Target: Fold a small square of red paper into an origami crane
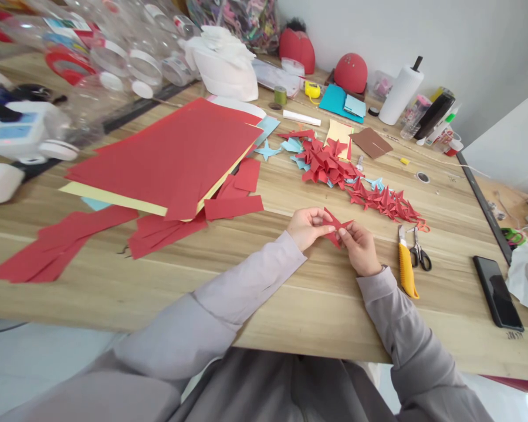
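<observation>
Between my two hands is a small folded red paper star (332, 218), its points sticking out above and below my fingers. My left hand (307, 228) pinches it from the left side with thumb and fingers. From the right, my right hand (359, 247) pinches the same piece. Just beyond lies a pile of finished-looking red paper stars (328, 161), with a second cluster of red stars (385, 200) to its right. A light blue paper star (267, 150) rests farther left. Part of the held piece is hidden by my fingers.
Large red paper sheets (171, 158) and cut red strips (66, 240) lie on the left. A yellow-handled knife (407, 266) and scissors (419, 252) sit beside my right hand, with a phone (497, 292) farther right. Plastic bottles (114, 53) crowd the back left.
</observation>
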Demonstrator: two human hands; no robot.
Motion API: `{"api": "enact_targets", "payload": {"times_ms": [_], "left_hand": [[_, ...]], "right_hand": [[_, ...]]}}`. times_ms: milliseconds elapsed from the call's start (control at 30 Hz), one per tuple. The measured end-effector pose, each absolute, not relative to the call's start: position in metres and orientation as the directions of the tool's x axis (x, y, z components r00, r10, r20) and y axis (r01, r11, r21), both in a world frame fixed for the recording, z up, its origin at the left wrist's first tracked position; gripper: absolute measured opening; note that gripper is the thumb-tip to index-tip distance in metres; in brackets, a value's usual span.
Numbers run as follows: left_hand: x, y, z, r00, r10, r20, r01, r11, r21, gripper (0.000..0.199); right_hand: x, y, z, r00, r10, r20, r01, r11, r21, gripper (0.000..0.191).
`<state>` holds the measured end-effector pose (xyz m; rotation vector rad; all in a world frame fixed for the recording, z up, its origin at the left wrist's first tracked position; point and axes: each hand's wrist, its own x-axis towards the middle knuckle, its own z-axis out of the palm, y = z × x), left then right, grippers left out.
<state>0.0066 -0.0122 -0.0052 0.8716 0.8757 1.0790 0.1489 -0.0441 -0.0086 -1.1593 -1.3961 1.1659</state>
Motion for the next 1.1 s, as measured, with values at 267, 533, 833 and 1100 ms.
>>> {"api": "enact_targets", "payload": {"times_ms": [267, 533, 833, 1100], "left_hand": [[0.0053, -0.0124, -0.0013, 0.243, 0.957, -0.159, -0.346, 0.239, 0.908, 0.029], [0.0047, -0.0111, -0.0027, 0.21, 0.967, -0.143, -0.287, 0.201, 0.937, 0.029], [0.004, -0.0113, -0.0019, 0.173, 0.973, -0.153, -0.302, 0.2, 0.932, 0.029], [0.0036, -0.012, -0.0009, 0.214, 0.967, -0.138, -0.275, 0.196, 0.941, 0.026]], "right_hand": [[0.15, -0.0418, -0.0103, -0.09, 0.993, 0.078, 0.115, 0.088, -0.989, 0.027], [0.147, -0.0439, -0.0071, -0.106, 0.993, 0.059, 0.088, 0.069, -0.994, 0.027], [0.1481, -0.0439, -0.0055, -0.122, 0.991, 0.057, 0.072, 0.066, -0.995, 0.025], [0.1476, -0.0448, -0.0063, -0.091, 0.994, 0.056, 0.107, 0.066, -0.992, 0.027]]}}
